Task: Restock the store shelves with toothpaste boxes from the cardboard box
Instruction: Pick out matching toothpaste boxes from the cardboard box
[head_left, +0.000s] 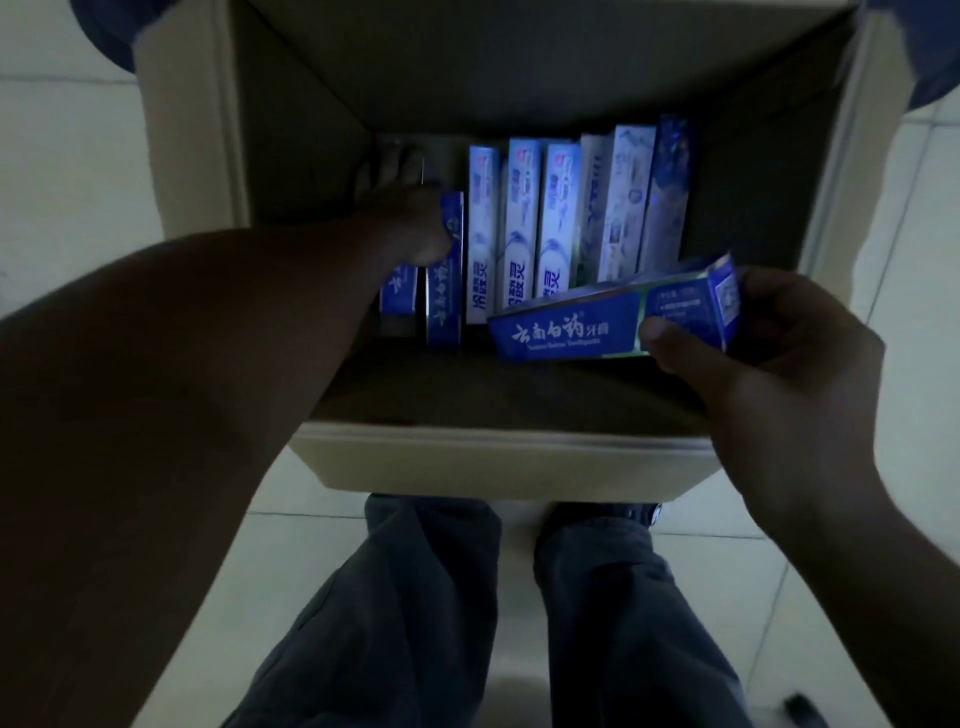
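Observation:
An open cardboard box (498, 462) stands on the floor below me, dimly lit. Several toothpaste boxes lie side by side at its bottom: dark blue ones at the left (444, 280) and white-and-blue ones (519, 228) toward the right. My left hand (410, 218) reaches deep inside and grips a dark blue toothpaste box (397, 291) at the far left of the row. My right hand (763, 343) holds another dark blue toothpaste box (587, 325) by its right end, lifted and tilted above the row near the front right of the carton.
The carton's flaps (187, 130) are folded outward on all sides. Pale floor tiles (62, 182) surround it. My legs in dark trousers (415, 613) and a shoe (623, 512) are just behind the near flap. A small dark object (802, 709) lies on the floor at bottom right.

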